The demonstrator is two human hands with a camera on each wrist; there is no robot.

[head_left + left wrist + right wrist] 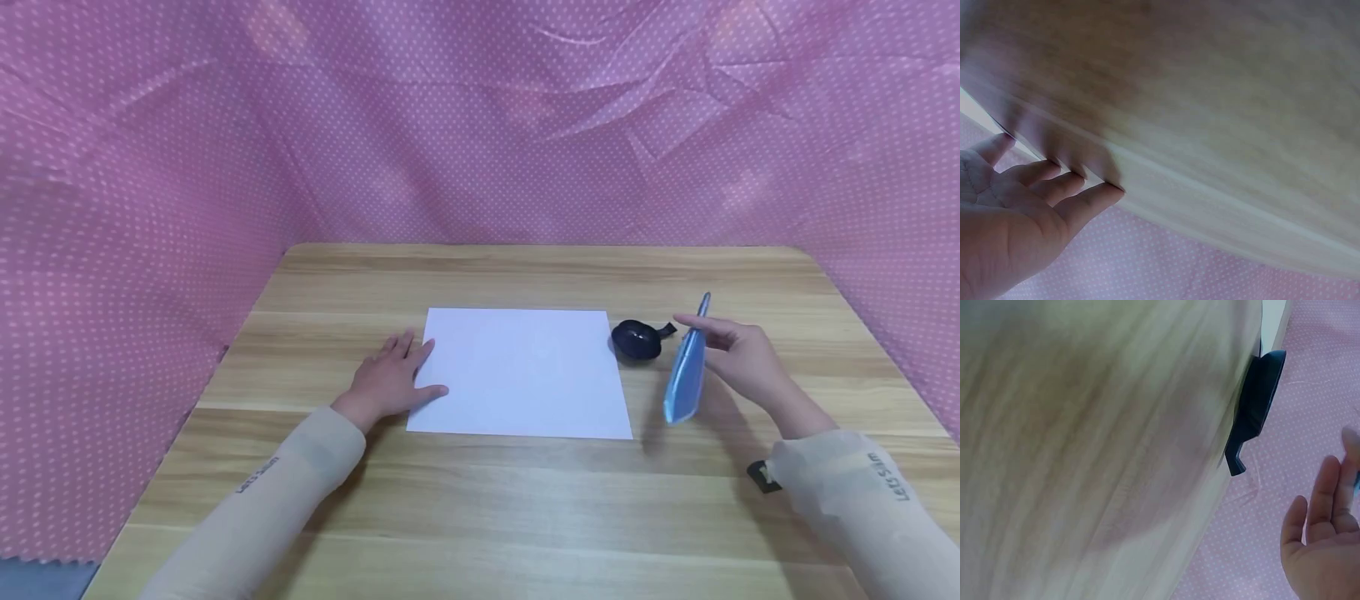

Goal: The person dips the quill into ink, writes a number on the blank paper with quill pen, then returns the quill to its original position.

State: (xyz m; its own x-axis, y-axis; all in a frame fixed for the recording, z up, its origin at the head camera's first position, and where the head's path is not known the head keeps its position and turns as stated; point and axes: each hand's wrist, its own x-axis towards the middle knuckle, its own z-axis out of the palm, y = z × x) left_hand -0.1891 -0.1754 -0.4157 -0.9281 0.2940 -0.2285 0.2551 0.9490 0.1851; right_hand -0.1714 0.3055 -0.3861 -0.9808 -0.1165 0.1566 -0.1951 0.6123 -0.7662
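A white sheet of paper [525, 375] lies flat on the wooden table. My left hand [388, 379], fingers spread, rests at its left edge, with the thumb on the paper; the left wrist view shows the fingertips [1113, 189] touching down. On the right, my right hand [742, 358] pinches a shiny blue item [686, 379], narrow at the top and broad at the lower end, held above the table. Its exact kind is unclear. Between paper and hand sits a small black dish with a short handle [637, 340]. Only a sliver of the blue item enters the right wrist view.
A small black tag-like piece [762, 477] lies beside the right sleeve, partly covered by it. The wooden table [510, 525] has rounded far corners. Pink dotted cloth [480, 150] hangs behind and along both sides.
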